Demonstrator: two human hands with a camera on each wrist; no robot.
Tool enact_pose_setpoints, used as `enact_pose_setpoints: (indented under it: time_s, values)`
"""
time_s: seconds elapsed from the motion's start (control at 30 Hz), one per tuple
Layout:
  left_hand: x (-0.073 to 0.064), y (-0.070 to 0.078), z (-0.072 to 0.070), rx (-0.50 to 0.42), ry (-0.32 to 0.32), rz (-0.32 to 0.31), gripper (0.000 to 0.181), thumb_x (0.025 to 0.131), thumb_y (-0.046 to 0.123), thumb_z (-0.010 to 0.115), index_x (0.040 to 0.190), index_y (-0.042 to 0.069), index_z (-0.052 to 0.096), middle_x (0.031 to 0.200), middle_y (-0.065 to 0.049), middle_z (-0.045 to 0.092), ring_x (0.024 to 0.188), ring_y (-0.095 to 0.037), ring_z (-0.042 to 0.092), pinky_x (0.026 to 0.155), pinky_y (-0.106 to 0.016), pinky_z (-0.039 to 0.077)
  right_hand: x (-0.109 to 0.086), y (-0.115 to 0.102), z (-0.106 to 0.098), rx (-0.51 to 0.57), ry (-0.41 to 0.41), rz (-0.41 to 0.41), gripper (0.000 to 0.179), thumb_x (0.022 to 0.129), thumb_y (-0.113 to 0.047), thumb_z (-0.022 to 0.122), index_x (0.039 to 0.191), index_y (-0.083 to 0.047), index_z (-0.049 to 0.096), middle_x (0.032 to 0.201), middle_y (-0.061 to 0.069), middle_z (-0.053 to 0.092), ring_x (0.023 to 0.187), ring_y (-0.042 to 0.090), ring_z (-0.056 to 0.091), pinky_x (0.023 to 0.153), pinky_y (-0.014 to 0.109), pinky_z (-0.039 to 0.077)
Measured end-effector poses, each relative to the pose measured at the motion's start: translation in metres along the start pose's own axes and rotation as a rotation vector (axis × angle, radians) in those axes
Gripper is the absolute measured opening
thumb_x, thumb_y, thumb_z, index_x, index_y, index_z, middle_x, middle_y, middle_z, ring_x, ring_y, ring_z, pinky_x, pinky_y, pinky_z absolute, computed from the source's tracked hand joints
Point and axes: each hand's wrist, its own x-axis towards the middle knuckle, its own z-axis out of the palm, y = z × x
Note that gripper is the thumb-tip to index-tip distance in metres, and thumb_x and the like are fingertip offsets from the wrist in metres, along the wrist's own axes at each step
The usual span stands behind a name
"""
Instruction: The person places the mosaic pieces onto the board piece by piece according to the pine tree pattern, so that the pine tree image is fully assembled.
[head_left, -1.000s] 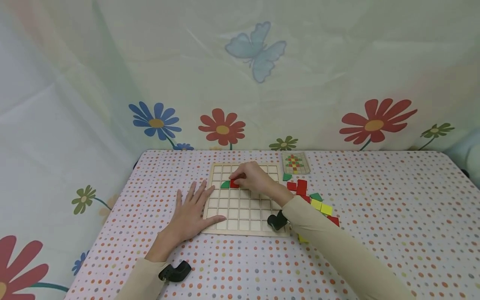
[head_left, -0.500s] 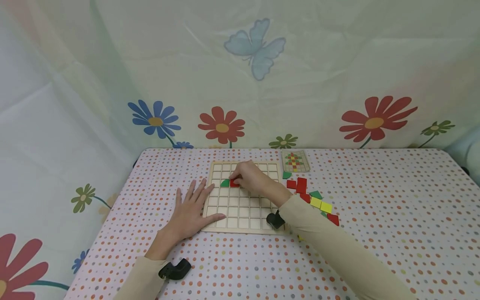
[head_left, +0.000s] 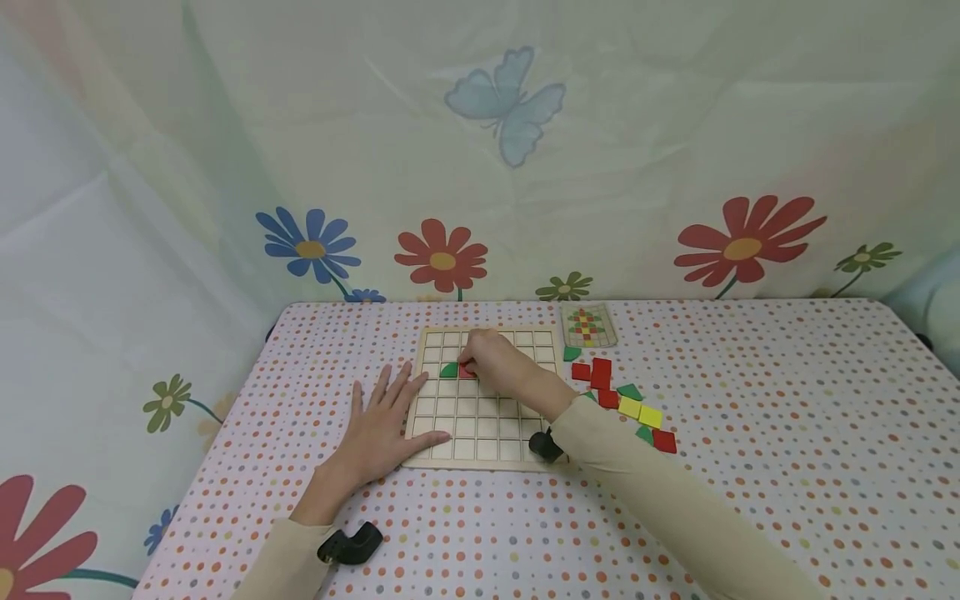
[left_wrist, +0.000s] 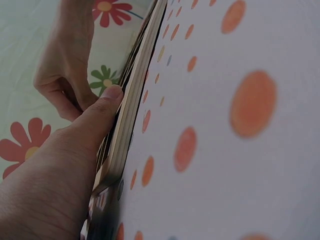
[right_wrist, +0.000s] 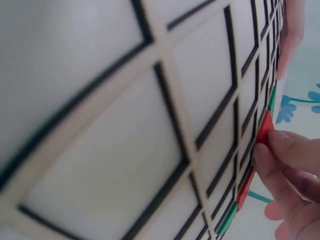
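Note:
My right hand (head_left: 498, 360) bends over the upper part of a wooden grid board (head_left: 487, 466). In the right wrist view, its thumb and fingertips pinch a red square tile (right_wrist: 265, 129) at one of the cells. Beside it, a green quarter-round tile (head_left: 449, 371) lies in a cell; another red tile (right_wrist: 245, 189) and a green tile (right_wrist: 227, 218) lie along the board on the other side. My left hand (head_left: 381, 429) is spread at the board's left side. Its thumb (left_wrist: 111, 94) rests over the board's edge in the left wrist view.
Loose red tiles (head_left: 601, 373), yellow tiles (head_left: 650, 417) and green tiles (head_left: 630, 392) are scattered right of the board. A pattern card (head_left: 588, 325) with a coloured tree design lies at the back. A dotted cloth covers the table (head_left: 765, 467); a flowered curtain (head_left: 637, 167) hangs behind.
My right hand has shifted slightly and its fingers now cover more of the red tile. The left hand has stayed put.

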Motion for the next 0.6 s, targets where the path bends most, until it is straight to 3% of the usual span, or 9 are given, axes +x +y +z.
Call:
enact_pose_setpoints:
  time_s: [0.17, 0.37, 0.6]
  values:
    - [0.000, 0.000, 0.000, -0.009, 0.005, 0.008, 0.102, 0.090, 0.073, 0.064, 0.168, 0.021, 0.025, 0.176, -0.006, 0.008, 0.162, -0.035, -0.002, 0.119, -0.074, -0.009, 0.001, -0.002, 0.000, -0.042, -0.011, -0.007, 0.017, 0.097, 0.006, 0.069, 0.110, 0.003, 0.081, 0.102, 0.016, 0.071, 0.101, 0.028, 0.070, 0.086, 0.033, 0.060]
    - [0.000, 0.000, 0.002, -0.003, 0.009, 0.009, 0.102, 0.090, 0.073, 0.064, 0.168, 0.020, 0.026, 0.176, -0.006, 0.009, 0.162, -0.036, -0.001, 0.119, -0.074, -0.009, -0.001, 0.001, 0.001, -0.101, -0.013, -0.073, 0.015, 0.098, 0.006, 0.068, 0.102, 0.003, 0.082, 0.098, 0.015, 0.071, 0.096, 0.026, 0.069, 0.083, 0.031, 0.060]
    - [0.000, 0.000, 0.001, 0.006, 0.000, -0.005, 0.103, 0.089, 0.074, 0.063, 0.169, 0.021, 0.024, 0.176, -0.006, 0.008, 0.162, -0.035, -0.003, 0.120, -0.073, -0.009, -0.022, 0.009, -0.016, 0.058, -0.065, -0.100, 0.021, 0.100, -0.002, 0.067, 0.118, 0.003, 0.077, 0.108, 0.013, 0.072, 0.094, 0.022, 0.066, 0.080, 0.029, 0.056]
